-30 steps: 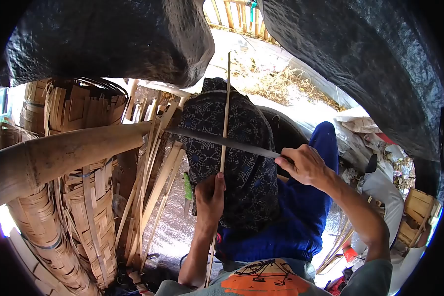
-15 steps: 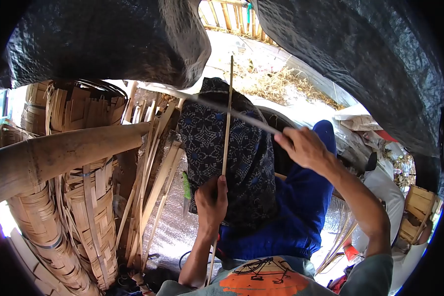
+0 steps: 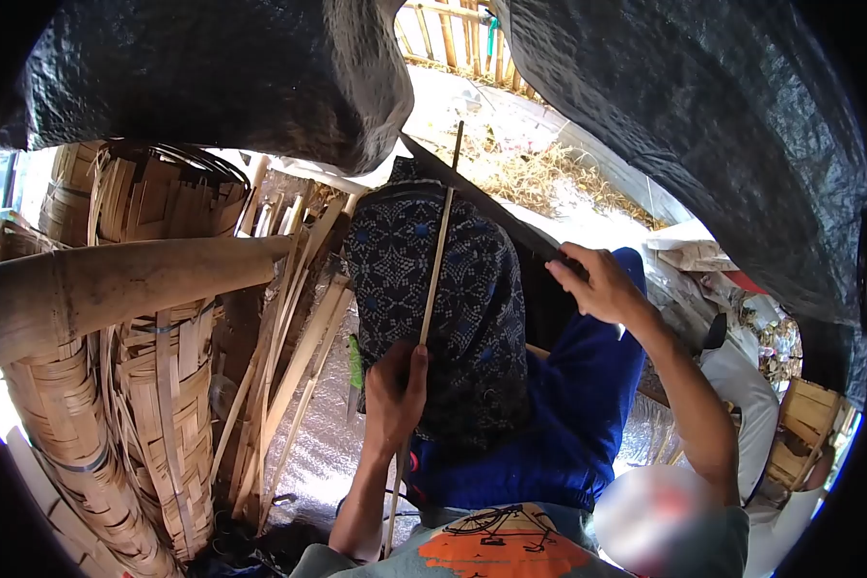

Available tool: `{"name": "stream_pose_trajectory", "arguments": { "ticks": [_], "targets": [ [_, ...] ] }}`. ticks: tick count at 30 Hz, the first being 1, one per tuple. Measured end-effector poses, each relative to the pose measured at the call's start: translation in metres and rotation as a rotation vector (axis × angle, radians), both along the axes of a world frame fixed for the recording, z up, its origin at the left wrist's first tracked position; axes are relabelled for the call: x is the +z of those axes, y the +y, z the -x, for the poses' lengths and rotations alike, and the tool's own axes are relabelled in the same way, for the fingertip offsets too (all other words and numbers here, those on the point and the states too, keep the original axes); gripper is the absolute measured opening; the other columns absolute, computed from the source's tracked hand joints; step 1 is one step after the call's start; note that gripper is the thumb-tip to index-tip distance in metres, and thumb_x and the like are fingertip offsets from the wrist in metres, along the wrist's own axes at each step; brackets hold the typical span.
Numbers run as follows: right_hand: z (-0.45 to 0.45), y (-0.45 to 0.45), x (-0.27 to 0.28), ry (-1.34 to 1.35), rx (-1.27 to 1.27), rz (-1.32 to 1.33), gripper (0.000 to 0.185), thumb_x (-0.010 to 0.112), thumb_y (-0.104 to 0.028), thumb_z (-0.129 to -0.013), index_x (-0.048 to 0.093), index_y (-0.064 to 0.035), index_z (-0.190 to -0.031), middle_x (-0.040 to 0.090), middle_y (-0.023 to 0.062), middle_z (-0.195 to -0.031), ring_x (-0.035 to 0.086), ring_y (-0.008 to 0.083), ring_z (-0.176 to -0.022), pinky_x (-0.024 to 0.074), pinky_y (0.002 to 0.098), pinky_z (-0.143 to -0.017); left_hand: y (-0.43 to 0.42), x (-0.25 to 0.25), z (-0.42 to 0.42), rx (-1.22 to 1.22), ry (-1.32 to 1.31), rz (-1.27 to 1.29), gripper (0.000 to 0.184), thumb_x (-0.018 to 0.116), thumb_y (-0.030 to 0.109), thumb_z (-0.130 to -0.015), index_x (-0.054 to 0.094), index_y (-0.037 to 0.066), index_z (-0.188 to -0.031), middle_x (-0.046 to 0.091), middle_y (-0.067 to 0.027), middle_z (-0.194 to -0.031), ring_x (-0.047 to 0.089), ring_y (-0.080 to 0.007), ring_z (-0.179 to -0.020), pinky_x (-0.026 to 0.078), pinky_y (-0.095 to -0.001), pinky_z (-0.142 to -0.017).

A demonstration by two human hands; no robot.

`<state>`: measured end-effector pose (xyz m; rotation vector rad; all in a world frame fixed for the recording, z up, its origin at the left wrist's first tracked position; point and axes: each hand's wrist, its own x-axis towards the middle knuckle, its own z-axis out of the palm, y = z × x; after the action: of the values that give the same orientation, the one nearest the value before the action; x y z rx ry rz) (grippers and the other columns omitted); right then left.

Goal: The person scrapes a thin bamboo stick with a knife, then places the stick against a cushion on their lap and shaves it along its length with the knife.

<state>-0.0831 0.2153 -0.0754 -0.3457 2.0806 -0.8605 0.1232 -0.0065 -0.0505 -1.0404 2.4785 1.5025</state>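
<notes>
My left hand is closed around a thin bamboo strip, thumb on top. The strip runs lengthwise over a dark patterned cloth lying across my lap, and its lower end passes along my forearm. To the right, my right hand grips one end of a long, flat, dark blade. That blade slants up and left to beyond the cloth's far edge, near the strip's upper part; whether the two touch I cannot tell. Left of the cloth is a green-handled knife, partly hidden.
Tall woven bamboo baskets stand at the left, with a thick bamboo pole in front. Split bamboo pieces lean beside them. Black sheeting hangs overhead. Someone in pale clothing is at the right.
The blade has swung from lying across the bamboo strip to slanting up beyond the cloth, and looks dark instead of light. My left hand has shifted slightly left with the strip.
</notes>
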Motion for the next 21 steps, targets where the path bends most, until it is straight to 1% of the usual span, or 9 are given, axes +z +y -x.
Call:
{"name": "stream_pose_trajectory", "arguments": {
  "ticks": [3, 7, 11, 13, 15, 17, 19, 20, 21],
  "targets": [
    [0.012, 0.003, -0.027, 0.074, -0.082, 0.121, 0.03, 0.054, -0.024, -0.097, 0.058, 0.0048, -0.107, 0.065, 0.0192, -0.078, 0.067, 0.0223, -0.067, 0.0495, 0.0371, -0.059, -0.003, 0.003, 0.001, -0.065, 0.003, 0.1, 0.022, 0.057, 0.018, -0.094, 0.059, 0.001, -0.081, 0.054, -0.0135, -0.055, 0.054, -0.0233, -0.047, 0.038, -0.0363, -0.048],
    [0.019, 0.011, -0.073, 0.609, 0.109, 0.284, 0.029, 0.053, -0.025, -0.098, 0.056, 0.0038, -0.098, 0.064, 0.0197, -0.077, 0.064, 0.0324, -0.064, 0.0474, 0.0389, -0.055, -0.003, -0.016, -0.002, -0.155, 0.109, 0.29, 0.011, 0.061, 0.009, -0.09, 0.058, 0.004, -0.08, 0.054, -0.0156, -0.051, 0.056, -0.0329, -0.043, 0.037, -0.0394, -0.041],
    [0.015, 0.007, -0.077, 0.599, -0.006, 0.264, 0.032, 0.055, -0.027, -0.098, 0.057, 0.0034, -0.089, 0.062, 0.0202, -0.07, 0.061, 0.0368, -0.061, 0.0445, 0.0409, -0.053, -0.004, -0.028, -0.007, -0.175, 0.153, 0.311, 0.008, 0.061, 0.009, -0.089, 0.058, 0.005, -0.083, 0.053, -0.0168, -0.05, 0.057, -0.0358, -0.045, 0.038, -0.0416, -0.041],
    [0.007, 0.008, -0.065, 0.369, 0.061, 0.086, 0.028, 0.052, -0.025, -0.099, 0.057, 0.0022, -0.091, 0.058, 0.0173, -0.065, 0.055, 0.0274, -0.054, 0.0428, 0.0398, -0.055, -0.004, -0.029, -0.008, -0.162, 0.141, 0.276, 0.007, 0.06, 0.008, -0.089, 0.058, 0.005, -0.084, 0.054, -0.0167, -0.051, 0.057, -0.035, -0.046, 0.039, -0.0407, -0.041],
    [-0.002, 0.003, -0.025, 0.133, 0.182, 0.053, 0.037, 0.051, -0.027, -0.099, 0.056, 0.0032, -0.077, 0.055, 0.0156, -0.056, 0.052, 0.0293, -0.05, 0.0404, 0.0409, -0.053, -0.005, -0.033, -0.012, -0.161, 0.159, 0.275, 0.007, 0.06, 0.008, -0.089, 0.058, 0.004, -0.084, 0.054, -0.0164, -0.052, 0.058, -0.0346, -0.046, 0.039, -0.0402, -0.041],
    [-0.01, 0.007, -0.037, 0.328, 0.234, 0.115, 0.035, 0.052, -0.024, -0.099, 0.057, 0.0027, -0.078, 0.053, 0.0187, -0.056, 0.05, 0.0324, -0.048, 0.039, 0.0412, -0.051, -0.005, -0.033, -0.01, -0.168, 0.188, 0.265, 0.006, 0.06, 0.008, -0.089, 0.059, 0.004, -0.084, 0.054, -0.0161, -0.052, 0.058, -0.0342, -0.046, 0.039, -0.0397, -0.041],
    [-0.001, 0.002, -0.052, 0.478, 0.078, 0.249, 0.039, 0.055, -0.025, -0.097, 0.056, 0.0032, -0.07, 0.05, 0.022, -0.053, 0.051, 0.0366, -0.046, 0.0381, 0.0423, -0.048, -0.004, -0.028, -0.008, -0.178, 0.151, 0.249, 0.006, 0.06, 0.008, -0.089, 0.059, 0.004, -0.085, 0.055, -0.0158, -0.053, 0.058, -0.0334, -0.046, 0.039, -0.039, -0.041],
    [0.005, -0.003, -0.056, 0.501, 0.033, 0.195, 0.031, 0.053, -0.02, -0.098, 0.056, 0.0026, -0.078, 0.052, 0.0206, -0.057, 0.049, 0.0344, -0.047, 0.038, 0.0412, -0.05, -0.003, -0.03, -0.008, -0.175, 0.149, 0.25, 0.006, 0.06, 0.008, -0.089, 0.059, 0.004, -0.085, 0.055, -0.0158, -0.053, 0.058, -0.0334, -0.046, 0.039, -0.039, -0.041],
    [0.009, -0.005, -0.055, 0.526, 0.009, 0.134, 0.037, 0.057, -0.023, -0.096, 0.056, 0.0039, -0.071, 0.052, 0.02, -0.052, 0.053, 0.0348, -0.044, 0.038, 0.0435, -0.047, -0.002, -0.031, -0.01, -0.176, 0.16, 0.252, 0.006, 0.06, 0.008, -0.089, 0.059, 0.004, -0.085, 0.055, -0.0157, -0.053, 0.058, -0.0332, -0.045, 0.039, -0.0387, -0.041]
  ]
}}
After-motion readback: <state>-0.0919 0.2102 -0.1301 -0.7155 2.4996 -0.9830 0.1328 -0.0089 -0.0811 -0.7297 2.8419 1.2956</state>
